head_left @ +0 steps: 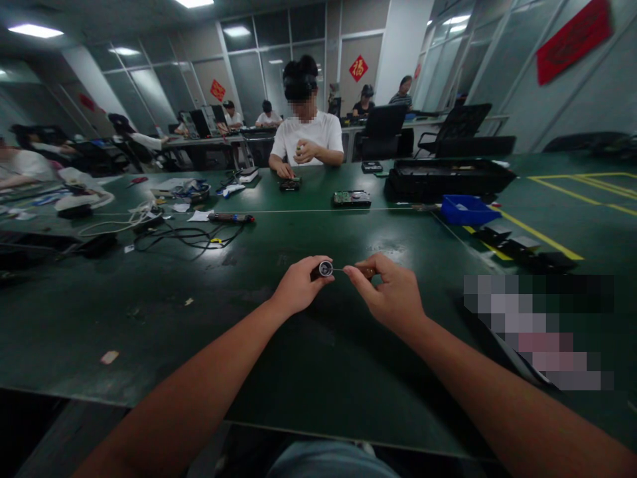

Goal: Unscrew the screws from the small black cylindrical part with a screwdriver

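Green worktop [199,358], centre: dark round-ended piece [325,269], clasped by left hand [300,285]; right hand [391,289] pinches thin shaft [338,269] at its right. Risk: loose pinch, shaft slips.

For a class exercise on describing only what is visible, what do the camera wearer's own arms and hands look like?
The left hand and right hand are ungloved, with nothing visible around either wrist. The left forearm and right forearm are bare, with no sleeve, cable or obvious marking in view. Finer details, such as nails, are too small to tell.
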